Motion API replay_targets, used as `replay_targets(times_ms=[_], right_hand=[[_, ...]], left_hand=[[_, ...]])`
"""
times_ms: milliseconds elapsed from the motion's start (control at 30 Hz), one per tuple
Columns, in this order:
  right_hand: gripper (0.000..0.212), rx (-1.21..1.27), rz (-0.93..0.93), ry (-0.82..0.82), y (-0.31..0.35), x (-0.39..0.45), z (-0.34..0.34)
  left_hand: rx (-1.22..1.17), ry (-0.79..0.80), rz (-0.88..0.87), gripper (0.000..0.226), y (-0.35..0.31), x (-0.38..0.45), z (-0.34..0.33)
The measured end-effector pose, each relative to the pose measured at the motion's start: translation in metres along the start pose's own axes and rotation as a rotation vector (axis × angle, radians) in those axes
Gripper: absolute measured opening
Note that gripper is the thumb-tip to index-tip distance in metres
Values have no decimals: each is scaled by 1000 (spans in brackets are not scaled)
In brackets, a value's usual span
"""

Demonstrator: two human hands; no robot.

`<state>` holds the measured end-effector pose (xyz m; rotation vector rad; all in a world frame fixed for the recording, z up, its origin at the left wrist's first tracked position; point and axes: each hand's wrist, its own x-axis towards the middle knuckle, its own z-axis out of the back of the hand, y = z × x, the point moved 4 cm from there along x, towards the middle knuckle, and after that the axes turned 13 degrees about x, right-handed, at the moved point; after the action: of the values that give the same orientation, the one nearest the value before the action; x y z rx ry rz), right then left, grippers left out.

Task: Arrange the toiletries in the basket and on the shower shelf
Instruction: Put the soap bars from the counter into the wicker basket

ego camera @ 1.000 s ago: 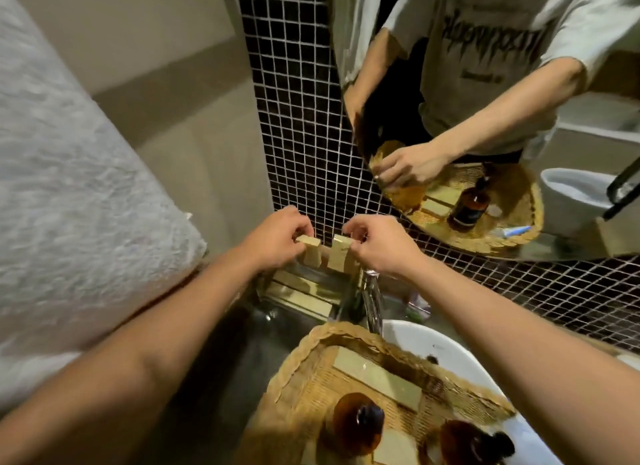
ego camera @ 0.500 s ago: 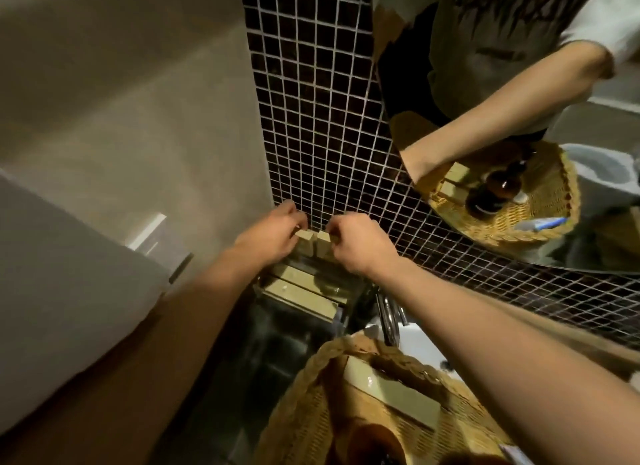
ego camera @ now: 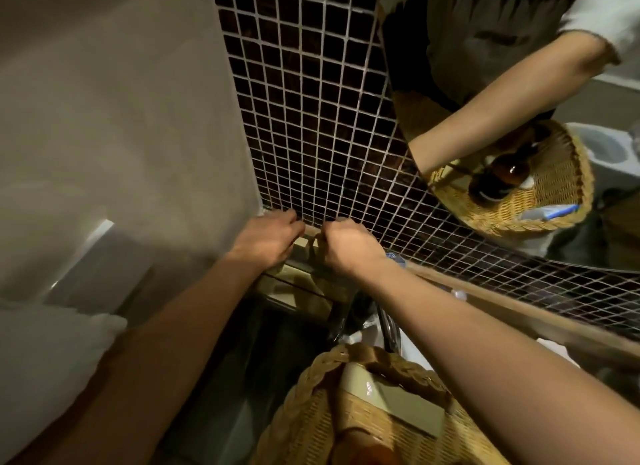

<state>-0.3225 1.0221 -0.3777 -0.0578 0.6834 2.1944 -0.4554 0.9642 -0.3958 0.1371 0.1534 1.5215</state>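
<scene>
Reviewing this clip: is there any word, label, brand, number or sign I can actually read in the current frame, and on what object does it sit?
None can be read.
Shirt print in the mirror: dark marks, mirrored and blurred, illegible.
Tube in the mirrored basket: blue and white, no text resolves.
Small blue-marked item behind the right hand, at: too small to read.
Packets in the basket: no print visible.

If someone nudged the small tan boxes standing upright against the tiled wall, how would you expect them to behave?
The small tan boxes would probably tip easily: they stand on end, narrow and tall. They look light and stiff, like card cartons, since the left hand and right hand steady them with the fingers alone. The tiled wall behind should stop a backward fall; forward seems likelier.
</scene>
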Motion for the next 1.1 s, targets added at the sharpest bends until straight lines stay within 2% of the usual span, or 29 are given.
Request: replay_targets(times_ms=[200, 333, 633, 800, 900, 1000, 1100], right_hand=[[40, -20, -96, 126, 3, 18, -12], [44, -43, -97, 121, 2, 21, -20], [48, -9, -75, 82, -2, 24, -34], [51, -6, -88, 87, -11, 21, -37], [50, 87, -115, 55, -11, 18, -32], [45, 341, -241, 10, -12, 12, -28], [40, 534, -313, 46, -9, 3, -28]], left_hand=[[152, 68, -38, 29, -7, 9, -11], [156, 150, -36, 34, -7, 16, -21], [76, 88, 25, 26, -9, 14, -33], [99, 92, 80, 33, -11, 12, -36], [77, 123, 108, 32, -9, 11, -38], [60, 141, 129, 33, -11, 5, -36], [44, 168, 89, 32, -17, -4, -33]])
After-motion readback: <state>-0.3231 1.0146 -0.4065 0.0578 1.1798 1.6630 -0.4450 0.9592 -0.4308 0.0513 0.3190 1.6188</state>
